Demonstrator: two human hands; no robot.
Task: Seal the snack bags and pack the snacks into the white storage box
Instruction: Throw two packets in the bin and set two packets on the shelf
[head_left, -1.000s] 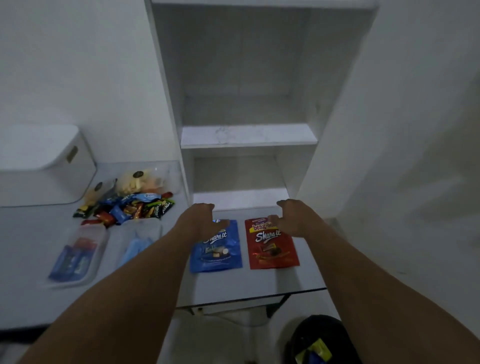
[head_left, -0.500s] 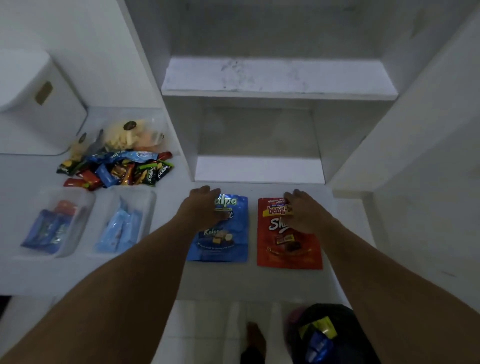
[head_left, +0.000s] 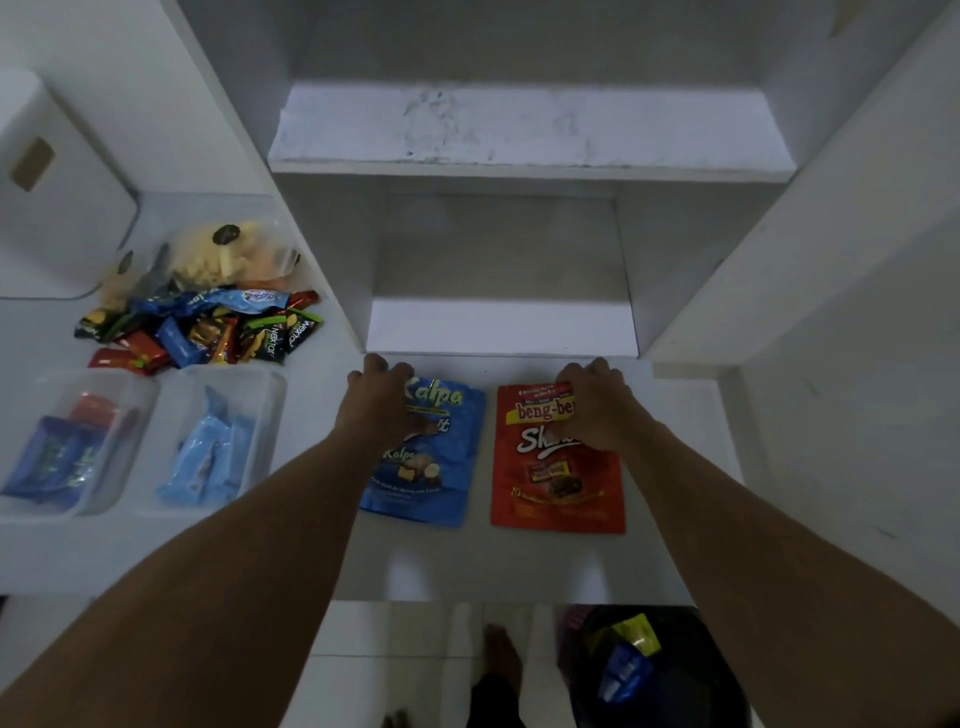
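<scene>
Mid-frame, left hand (head_left: 382, 402) fingers curl over the blue foil snack pouch (head_left: 431, 483); right hand (head_left: 592, 410) fingers likewise clamp the red foil snack pouch (head_left: 558, 493).

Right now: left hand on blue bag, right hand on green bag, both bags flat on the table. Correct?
No. Head view: the right hand is on a red bag, not green; left hand on the blue bag, both flat on the table.

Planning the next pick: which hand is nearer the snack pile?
Left. Left hand on the blue bag, right of the snack pile; right hand farther right, on the red bag.
</scene>
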